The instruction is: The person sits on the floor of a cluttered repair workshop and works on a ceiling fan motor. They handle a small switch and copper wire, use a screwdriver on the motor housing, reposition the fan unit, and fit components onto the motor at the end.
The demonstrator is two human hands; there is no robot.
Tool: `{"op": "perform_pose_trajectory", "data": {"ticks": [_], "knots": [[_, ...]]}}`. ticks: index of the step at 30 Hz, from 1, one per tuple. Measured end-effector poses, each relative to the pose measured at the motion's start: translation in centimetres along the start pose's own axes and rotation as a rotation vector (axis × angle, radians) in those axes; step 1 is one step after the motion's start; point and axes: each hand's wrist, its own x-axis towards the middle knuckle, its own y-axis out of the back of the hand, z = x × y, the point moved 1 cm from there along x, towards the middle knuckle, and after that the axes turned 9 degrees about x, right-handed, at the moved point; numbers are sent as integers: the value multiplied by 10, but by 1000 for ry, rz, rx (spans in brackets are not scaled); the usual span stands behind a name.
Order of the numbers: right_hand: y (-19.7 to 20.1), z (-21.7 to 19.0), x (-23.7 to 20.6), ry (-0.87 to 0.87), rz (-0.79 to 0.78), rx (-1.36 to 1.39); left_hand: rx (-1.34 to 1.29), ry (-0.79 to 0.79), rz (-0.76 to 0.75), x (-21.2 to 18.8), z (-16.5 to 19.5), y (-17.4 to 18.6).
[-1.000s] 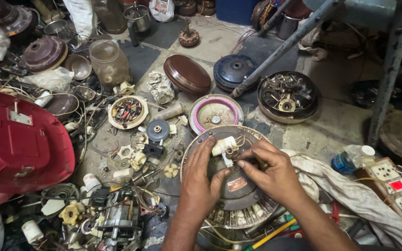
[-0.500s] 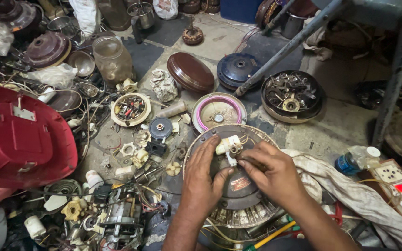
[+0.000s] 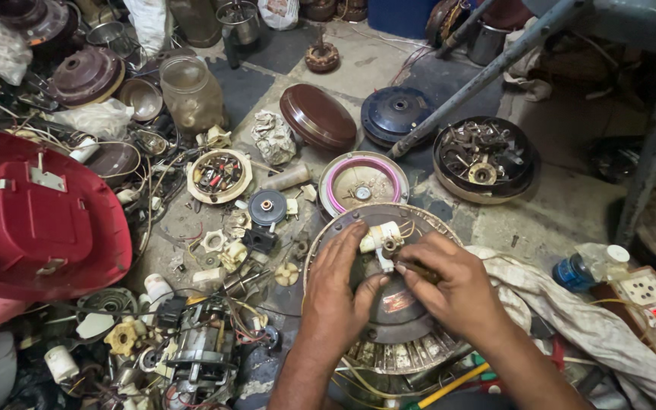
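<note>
On fan motor [image 3: 389,319], left hand [image 3: 339,292] flat, right hand [image 3: 449,285] curled

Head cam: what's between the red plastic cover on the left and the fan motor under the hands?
Head view: between red cover and fan motor lies floor clutter: small blue disc, white plastic fittings, loose wires.

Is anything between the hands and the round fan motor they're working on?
Nothing visible. The left hand lies flat on the dark motor housing, and the right hand pinches a small tool at its hub, beside the white capacitor. Loose parts lie off to the left.
</note>
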Motion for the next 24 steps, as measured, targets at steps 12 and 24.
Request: {"op": "perform_pose_trajectory", "data": {"ticks": [12, 24], "knots": [[1, -12, 4, -47, 17, -37, 35, -9, 10, -3, -5, -5], [-18, -7, -86, -688, 237, 318, -47, 6, -30, 8, 2, -9]]}}
